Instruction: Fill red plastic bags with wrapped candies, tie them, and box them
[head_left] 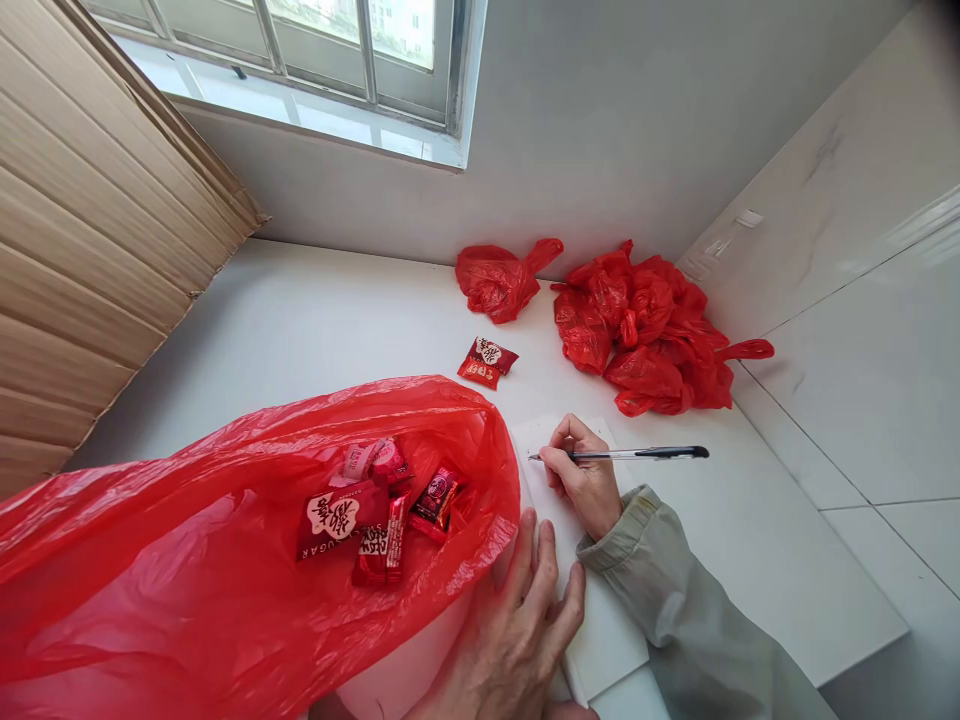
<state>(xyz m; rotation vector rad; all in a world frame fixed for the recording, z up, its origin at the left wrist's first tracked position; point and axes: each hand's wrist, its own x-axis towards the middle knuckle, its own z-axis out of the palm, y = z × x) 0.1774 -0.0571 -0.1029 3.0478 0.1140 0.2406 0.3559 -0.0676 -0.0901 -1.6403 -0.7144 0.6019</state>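
My right hand (581,480) pinches a black gel pen (645,453), its tip touching a white notebook page (536,432) where a few small marks show. Flat on the notebook's lower part lies my left hand (517,620), fingers stretched out, beside the rim of a large red plastic bag (247,640). The bag's mouth gapes, and several wrapped candies (341,520) in dark red and pink wrappers rest inside it. Just beyond the bag and the notebook, two small candy packets (487,362) lie together on the white tabletop.
Several knotted red plastic bags (652,320) are heaped at the back right, with a single tied bag (496,282) left of them. Ribbed cardboard (97,240) stands at the left. A barred window (322,50) is behind, and a tiled wall (847,300) bounds the right.
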